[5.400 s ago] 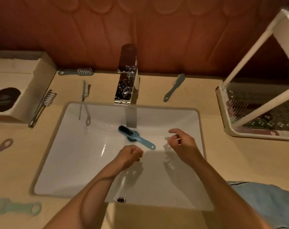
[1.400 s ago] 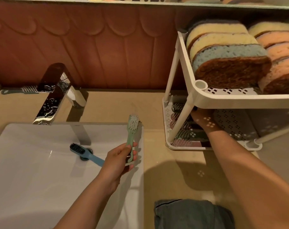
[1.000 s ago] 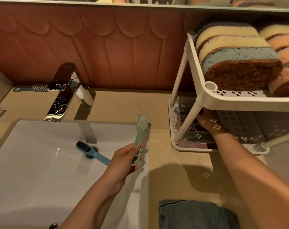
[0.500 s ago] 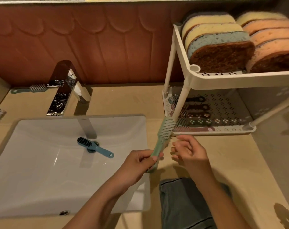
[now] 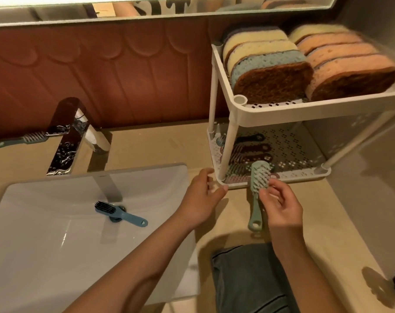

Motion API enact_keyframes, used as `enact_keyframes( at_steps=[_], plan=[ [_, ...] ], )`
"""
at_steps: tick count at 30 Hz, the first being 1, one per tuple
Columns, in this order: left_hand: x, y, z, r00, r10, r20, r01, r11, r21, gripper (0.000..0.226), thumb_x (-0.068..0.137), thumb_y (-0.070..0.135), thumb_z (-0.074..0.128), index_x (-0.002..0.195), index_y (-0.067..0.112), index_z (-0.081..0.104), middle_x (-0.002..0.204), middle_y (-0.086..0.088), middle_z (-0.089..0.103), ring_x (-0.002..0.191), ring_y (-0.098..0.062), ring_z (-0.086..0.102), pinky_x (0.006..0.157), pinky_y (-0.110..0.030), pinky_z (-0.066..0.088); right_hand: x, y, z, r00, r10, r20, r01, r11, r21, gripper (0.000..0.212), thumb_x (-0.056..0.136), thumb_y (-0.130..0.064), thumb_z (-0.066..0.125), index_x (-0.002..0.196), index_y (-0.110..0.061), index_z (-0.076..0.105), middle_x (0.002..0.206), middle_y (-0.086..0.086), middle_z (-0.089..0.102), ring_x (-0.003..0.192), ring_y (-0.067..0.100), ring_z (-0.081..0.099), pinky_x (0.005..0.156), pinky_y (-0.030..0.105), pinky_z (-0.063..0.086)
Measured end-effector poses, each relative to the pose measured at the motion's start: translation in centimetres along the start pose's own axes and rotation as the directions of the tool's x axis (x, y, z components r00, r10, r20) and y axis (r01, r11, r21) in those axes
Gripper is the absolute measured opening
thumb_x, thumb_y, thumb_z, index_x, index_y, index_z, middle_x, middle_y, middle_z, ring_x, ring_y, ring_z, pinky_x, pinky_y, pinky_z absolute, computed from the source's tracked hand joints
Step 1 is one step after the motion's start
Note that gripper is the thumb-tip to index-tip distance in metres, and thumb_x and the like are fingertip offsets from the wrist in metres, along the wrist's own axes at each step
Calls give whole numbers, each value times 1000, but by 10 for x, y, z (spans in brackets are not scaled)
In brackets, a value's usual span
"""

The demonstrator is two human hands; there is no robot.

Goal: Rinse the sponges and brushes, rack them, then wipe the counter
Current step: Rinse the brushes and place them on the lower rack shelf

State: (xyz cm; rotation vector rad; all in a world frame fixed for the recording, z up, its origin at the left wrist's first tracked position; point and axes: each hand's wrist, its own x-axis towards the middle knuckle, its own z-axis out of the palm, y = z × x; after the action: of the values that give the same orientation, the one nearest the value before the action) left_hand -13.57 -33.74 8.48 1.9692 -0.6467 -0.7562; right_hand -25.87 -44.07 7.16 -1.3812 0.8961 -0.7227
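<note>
Fingers of the right hand pinched the green brush, left hand slack and empty; probably best slid flat onto the rack's lower shelf.

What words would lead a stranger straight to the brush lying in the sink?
Find the white sink left of the rack, below the shiny tap. A blue brush lies near its middle, across the drain. Its bristles are dark and nobody holds it, unlike the pale green brush in the right hand.
</note>
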Motion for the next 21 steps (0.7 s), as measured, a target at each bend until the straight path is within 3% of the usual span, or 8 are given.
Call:
enact_keyframes(
  at_steps=[2,4,7,10,14,17,21],
  plan=[
    [11,11,2,995,82,-56,-80,996,34,56,91,31,56,140,20,31,130,1,47,122,-16,45,93,-25,37,14,0,-11,998,-69,-1,69,990,-126,24,87,-1,57,108,-15,58,89,-4,61,71,-7,58,69,8,48],
    [24,16,6,993,109,-46,-105,992,72,50,91,33,55,136,22,36,133,0,51,121,-18,49,94,-27,41,28,2,-22,993,-115,6,112,953,-281,25,89,-5,56,110,-16,61,98,-1,64,85,-1,59,82,19,49],
    [35,13,9,972,192,-137,-143,942,305,28,94,36,49,117,19,49,107,-6,67,95,-26,64,77,-38,53,54,7,-35,987,-150,54,158,861,-484,27,90,-10,55,115,-19,62,114,3,63,109,17,55,99,36,43],
    [41,8,10,925,334,-180,-192,821,538,27,98,35,40,115,18,49,92,-7,68,79,-28,62,58,-32,42,86,14,-44,968,-228,105,237,694,-680,24,88,-14,59,111,-17,63,110,8,67,106,31,58,97,52,42],
    [42,5,10,900,399,-175,-229,775,589,28,98,36,37,117,17,48,93,-7,68,78,-29,61,58,-30,36,118,21,-44,970,-174,171,236,489,-840,19,86,-14,61,104,-12,68,100,13,71,102,35,59,97,43,37],
    [43,3,11,893,413,-176,-235,764,602,29,98,36,37,118,17,48,95,-6,68,79,-28,61,58,-29,35,133,25,-41,970,-75,231,240,445,-863,18,87,-16,60,101,-18,70,97,10,72,102,33,60,98,43,38],
    [45,3,9,899,408,-159,-242,765,597,31,98,37,37,121,20,48,96,-4,68,80,-26,62,59,-28,36,141,29,-41,959,25,283,245,433,-867,18,87,-16,59,99,-18,72,101,9,72,101,31,60,85,37,43]
  ],
)
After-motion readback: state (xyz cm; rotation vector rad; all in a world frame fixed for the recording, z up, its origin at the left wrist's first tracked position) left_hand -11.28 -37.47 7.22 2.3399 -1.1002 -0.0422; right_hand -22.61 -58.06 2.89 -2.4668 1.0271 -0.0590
